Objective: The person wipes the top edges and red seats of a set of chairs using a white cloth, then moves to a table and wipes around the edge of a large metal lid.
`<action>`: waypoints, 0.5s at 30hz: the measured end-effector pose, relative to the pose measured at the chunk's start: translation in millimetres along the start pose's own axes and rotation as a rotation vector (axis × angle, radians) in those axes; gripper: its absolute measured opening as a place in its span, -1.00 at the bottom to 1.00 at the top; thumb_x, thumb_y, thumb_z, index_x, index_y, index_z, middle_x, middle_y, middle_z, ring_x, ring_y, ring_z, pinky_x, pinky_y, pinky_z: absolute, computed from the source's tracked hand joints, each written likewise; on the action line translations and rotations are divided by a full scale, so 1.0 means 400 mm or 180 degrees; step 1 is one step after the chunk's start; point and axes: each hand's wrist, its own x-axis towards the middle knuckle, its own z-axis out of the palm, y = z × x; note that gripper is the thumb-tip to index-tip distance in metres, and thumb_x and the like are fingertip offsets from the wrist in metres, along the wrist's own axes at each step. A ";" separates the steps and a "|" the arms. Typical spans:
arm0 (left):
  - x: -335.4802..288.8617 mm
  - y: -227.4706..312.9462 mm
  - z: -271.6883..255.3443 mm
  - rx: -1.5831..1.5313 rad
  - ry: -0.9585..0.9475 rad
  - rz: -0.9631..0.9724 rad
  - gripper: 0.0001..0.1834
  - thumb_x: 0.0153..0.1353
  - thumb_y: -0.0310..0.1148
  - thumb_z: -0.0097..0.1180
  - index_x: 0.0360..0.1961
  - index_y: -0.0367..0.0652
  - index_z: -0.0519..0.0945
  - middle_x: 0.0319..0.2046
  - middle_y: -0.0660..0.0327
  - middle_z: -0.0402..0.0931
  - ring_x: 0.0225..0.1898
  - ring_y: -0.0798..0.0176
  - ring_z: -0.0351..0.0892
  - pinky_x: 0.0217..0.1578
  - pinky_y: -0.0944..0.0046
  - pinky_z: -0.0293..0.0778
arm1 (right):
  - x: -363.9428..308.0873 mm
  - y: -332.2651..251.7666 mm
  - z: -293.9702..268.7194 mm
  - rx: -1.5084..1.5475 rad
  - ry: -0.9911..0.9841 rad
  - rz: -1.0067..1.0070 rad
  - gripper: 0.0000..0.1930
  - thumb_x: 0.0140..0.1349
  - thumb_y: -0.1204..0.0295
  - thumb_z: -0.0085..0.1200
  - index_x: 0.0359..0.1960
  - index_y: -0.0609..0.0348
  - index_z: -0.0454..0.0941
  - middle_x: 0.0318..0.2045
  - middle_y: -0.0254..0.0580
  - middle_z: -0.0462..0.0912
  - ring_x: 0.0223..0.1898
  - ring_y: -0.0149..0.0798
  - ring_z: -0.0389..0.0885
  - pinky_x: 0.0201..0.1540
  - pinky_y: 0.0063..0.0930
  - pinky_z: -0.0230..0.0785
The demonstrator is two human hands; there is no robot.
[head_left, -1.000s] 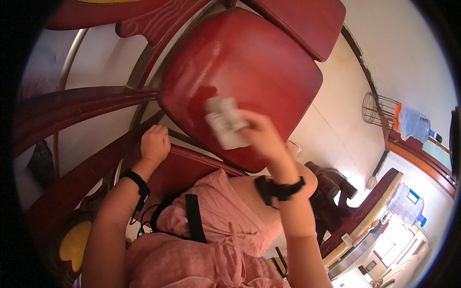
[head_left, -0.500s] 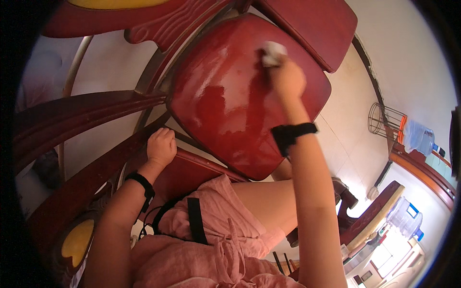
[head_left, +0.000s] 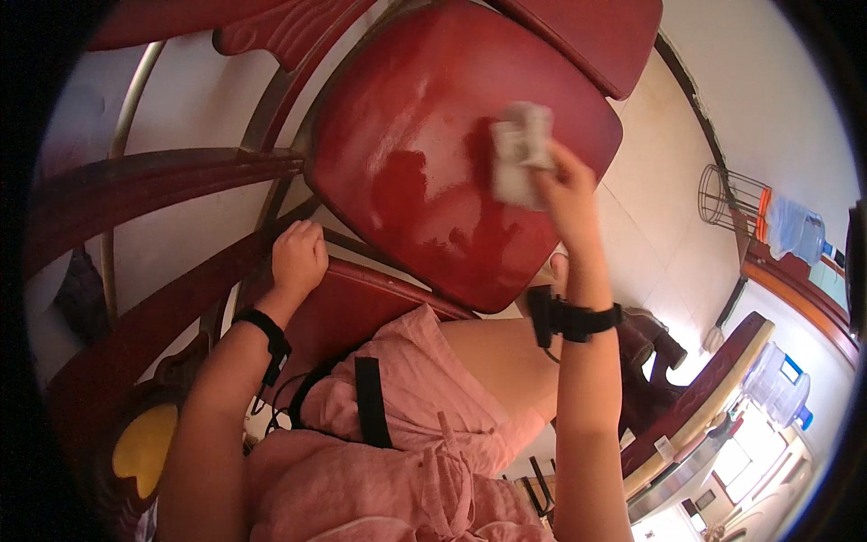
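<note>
My right hand (head_left: 571,191) pinches a folded grey-white cloth (head_left: 519,167) between thumb and fingers. The cloth is at the right part of a glossy red wooden seat (head_left: 388,117) with rounded corners; whether it touches the surface I cannot tell. Light streaks and darker, wet-looking patches show on the seat. To the left, my left hand (head_left: 300,256) is curled over the end of a dark red wooden rail (head_left: 208,287), its fingertips partly hidden. Both wrists carry black straps.
Another red seat (head_left: 587,36) adjoins at the far right. I sit on a red seat (head_left: 348,303) on the near side. Curved wooden rails (head_left: 163,194) stand at left. On the right are a wire basket (head_left: 722,194), blue water jugs (head_left: 777,384) and a brush (head_left: 713,339).
My right hand has moved nearer and slightly right with the cloth, which now shows more spread out. The view has shifted slightly; my left hand keeps its place on the rail.
</note>
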 end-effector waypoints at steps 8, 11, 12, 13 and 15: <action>-0.012 -0.008 0.004 0.0206 -0.0118 -0.0027 -0.90 -0.01 -0.52 -0.13 -0.63 -0.28 0.35 -0.55 0.04 0.37 -0.40 -0.06 0.40 -0.41 0.04 0.34 | -0.139 0.094 0.014 -0.2304 0.0939 0.0500 -0.74 0.12 0.49 -0.12 -0.16 0.19 0.52 -0.40 0.12 0.59 -0.33 0.07 0.57 -0.26 -0.22 0.40; -0.009 0.003 0.004 0.0188 -0.0003 0.0006 -0.89 0.00 -0.52 -0.14 -0.62 -0.28 0.35 -0.55 0.04 0.37 -0.39 -0.06 0.40 -0.40 0.04 0.35 | -0.165 0.007 0.169 -0.2346 0.0415 0.0099 -0.79 0.00 0.51 -0.02 -0.30 0.25 0.54 -0.53 0.11 0.56 -0.43 0.06 0.57 -0.36 -0.17 0.40; -0.008 0.002 0.009 0.0156 0.0025 -0.0051 -0.89 0.01 -0.52 -0.15 -0.61 -0.28 0.35 -0.54 0.04 0.37 -0.39 -0.07 0.39 -0.40 0.04 0.34 | -0.179 0.014 0.236 -0.2257 0.0086 -0.0168 -0.79 0.00 0.51 -0.02 -0.29 0.26 0.53 -0.54 0.10 0.55 -0.44 0.07 0.56 -0.36 -0.16 0.40; 0.000 0.003 0.015 0.0122 0.0062 -0.0100 -0.90 0.01 -0.52 -0.16 -0.60 -0.29 0.35 -0.54 0.04 0.38 -0.38 -0.07 0.39 -0.39 0.04 0.34 | -0.194 0.019 0.293 -0.2168 -0.0229 -0.0444 -0.79 0.00 0.52 -0.02 -0.29 0.26 0.52 -0.54 0.08 0.55 -0.44 0.07 0.56 -0.36 -0.15 0.40; -0.001 -0.003 0.026 -0.0024 0.0424 0.0045 -0.90 0.01 -0.54 -0.17 -0.60 -0.29 0.35 -0.56 0.05 0.36 -0.43 -0.04 0.39 -0.41 0.08 0.34 | -0.228 -0.022 0.374 -0.1586 -0.0494 -0.0998 -0.78 -0.04 0.52 0.02 -0.31 0.25 0.54 -0.50 0.10 0.56 -0.43 0.08 0.55 -0.34 -0.18 0.42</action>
